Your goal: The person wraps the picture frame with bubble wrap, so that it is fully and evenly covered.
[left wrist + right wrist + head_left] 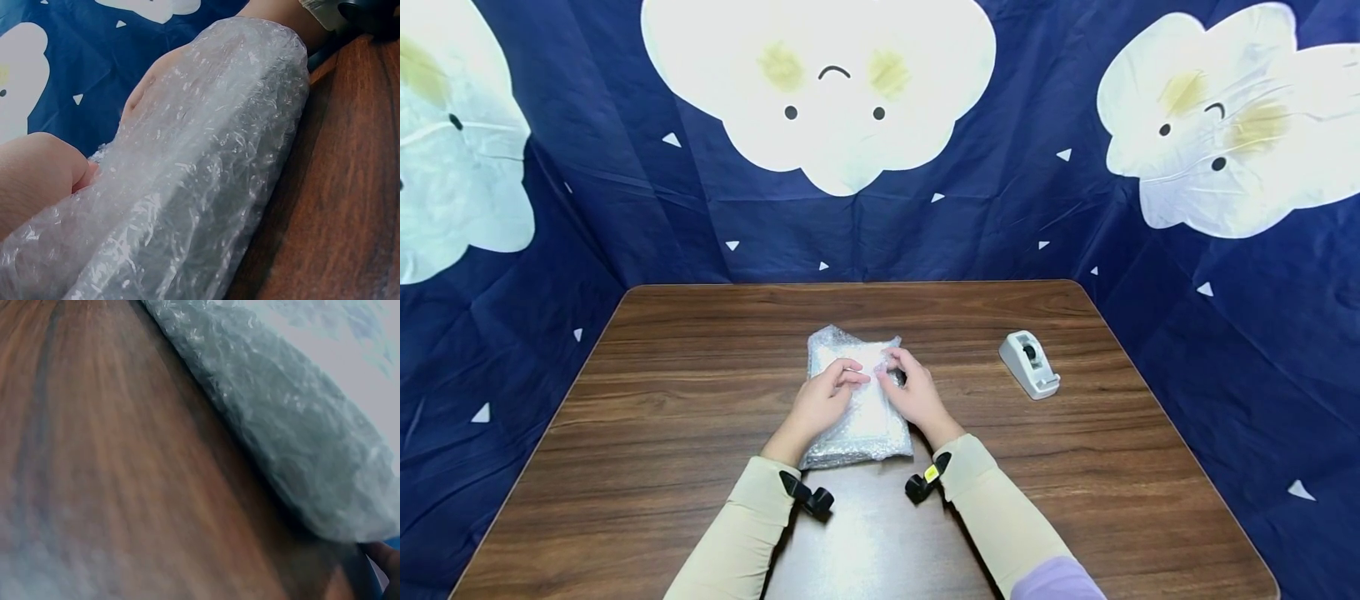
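while both hands (pixel 865 398) press it, the bubble-wrapped parcel (pixel 857 417) lies flat.

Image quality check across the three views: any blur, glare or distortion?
Head view: sharp, with wide-angle bowing at the edges and a soft sheen on the table near the sleeves. Left wrist view: bubble-wrapped package reasonably sharp, with small highlights on the wrap. Right wrist view: heavily blurred; wood grain smeared, package edge soft.
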Available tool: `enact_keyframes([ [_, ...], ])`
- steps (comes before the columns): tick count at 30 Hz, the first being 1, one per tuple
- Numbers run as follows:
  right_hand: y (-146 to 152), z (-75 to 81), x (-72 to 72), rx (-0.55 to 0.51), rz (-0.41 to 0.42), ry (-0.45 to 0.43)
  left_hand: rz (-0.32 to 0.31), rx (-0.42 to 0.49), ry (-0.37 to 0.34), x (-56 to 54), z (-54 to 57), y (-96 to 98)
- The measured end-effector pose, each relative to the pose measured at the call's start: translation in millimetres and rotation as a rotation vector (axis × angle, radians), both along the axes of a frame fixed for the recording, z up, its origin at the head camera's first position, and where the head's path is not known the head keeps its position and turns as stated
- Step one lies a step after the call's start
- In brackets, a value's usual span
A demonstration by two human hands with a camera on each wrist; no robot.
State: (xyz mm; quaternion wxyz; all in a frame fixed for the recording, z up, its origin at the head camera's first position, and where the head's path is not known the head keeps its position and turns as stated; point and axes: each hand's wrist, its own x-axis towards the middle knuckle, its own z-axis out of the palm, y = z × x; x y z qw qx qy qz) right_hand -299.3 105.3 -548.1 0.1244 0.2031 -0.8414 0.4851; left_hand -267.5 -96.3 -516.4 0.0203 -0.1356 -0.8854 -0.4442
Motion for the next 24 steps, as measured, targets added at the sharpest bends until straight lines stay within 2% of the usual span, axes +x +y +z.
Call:
enact_keyframes([
  [3, -1.4, 0.1, -0.4, -0.007, -0.04, -0.009, -0.005, 0.018, -0.004, 0.3, 1.0, 0.1],
  [10, -2.1, 1.4, 0.3, -0.021, -0.097, 0.048, -0.033, 0.123, -0.033, 0.8, 1.1, -3.3],
  [15, -0.6, 3.0, 0.8, 0.004, -0.146, 0.04, -0.101, 0.249, 0.004, -0.7, -0.5, -5.5],
  [17, -1.0, 3.5, 0.4, 0.007, -0.152, 0.027, -0.11, 0.283, 0.027, -1.1, -1.5, -7.7],
  [20, -1.6, 3.6, 0.1, 0.003, -0.157, 0.014, -0.063, 0.267, 0.075, -1.4, -3.1, -12.1],
  [24, -2.0, 3.3, 0.1, -0.036, -0.15, 0.007, 0.045, 0.154, 0.173, -3.1, -6.0, -21.0],
])
